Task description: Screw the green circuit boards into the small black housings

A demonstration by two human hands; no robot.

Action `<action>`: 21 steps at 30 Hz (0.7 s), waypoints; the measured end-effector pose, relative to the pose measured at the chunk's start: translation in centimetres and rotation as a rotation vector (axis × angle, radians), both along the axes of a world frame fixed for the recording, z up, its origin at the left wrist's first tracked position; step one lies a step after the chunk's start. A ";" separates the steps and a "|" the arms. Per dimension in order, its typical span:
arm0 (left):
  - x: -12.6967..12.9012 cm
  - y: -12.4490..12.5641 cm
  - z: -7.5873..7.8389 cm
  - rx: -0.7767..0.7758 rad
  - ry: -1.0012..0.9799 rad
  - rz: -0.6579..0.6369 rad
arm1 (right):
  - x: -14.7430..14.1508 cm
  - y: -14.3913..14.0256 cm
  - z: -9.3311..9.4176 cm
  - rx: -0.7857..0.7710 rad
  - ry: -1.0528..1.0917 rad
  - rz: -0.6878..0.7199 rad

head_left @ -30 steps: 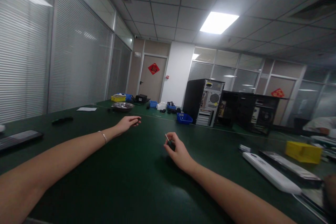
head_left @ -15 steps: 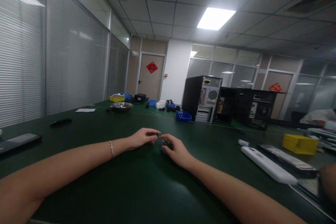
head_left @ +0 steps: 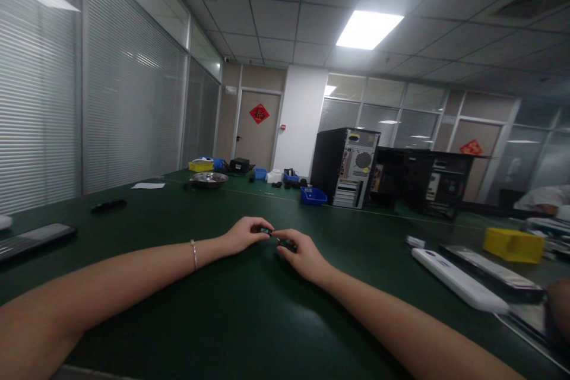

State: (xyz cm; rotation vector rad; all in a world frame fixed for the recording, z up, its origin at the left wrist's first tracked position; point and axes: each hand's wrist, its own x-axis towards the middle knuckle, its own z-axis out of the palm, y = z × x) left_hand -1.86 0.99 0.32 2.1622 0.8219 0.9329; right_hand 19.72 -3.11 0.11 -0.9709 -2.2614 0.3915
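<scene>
so, mid-frame, left hand (head_left: 244, 236) pinches a tiny part (head_left: 266, 231), right hand (head_left: 306, 256) half-curls round a tool (head_left: 287, 246), probably for control

We see a shiny bowl (head_left: 209, 180), a blue tray (head_left: 313, 197) beside a big computer (head_left: 332, 161), a yellow box (head_left: 513, 246), and a red sign (head_left: 259, 114) on a door (head_left: 255, 145).

The dark green desk (head_left: 214, 320) carries a paper sheet (head_left: 148, 186), a metal bowl (head_left: 208, 181), a blue tray (head_left: 313, 197) and a computer case (head_left: 329, 160); at its right lie a white bar (head_left: 458, 280) and a yellow box (head_left: 513, 245).
</scene>
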 end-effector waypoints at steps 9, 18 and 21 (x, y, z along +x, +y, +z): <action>-0.1 -0.3 0.3 -0.074 -0.049 -0.006 | 0.0 -0.3 0.4 -0.057 0.077 0.063; -0.1 0.0 -0.3 -0.157 -0.093 -0.021 | 0.1 -0.2 0.2 -0.067 0.097 0.107; -0.2 0.1 -0.5 -0.167 -0.102 -0.024 | 0.2 0.1 -0.1 -0.056 0.085 0.106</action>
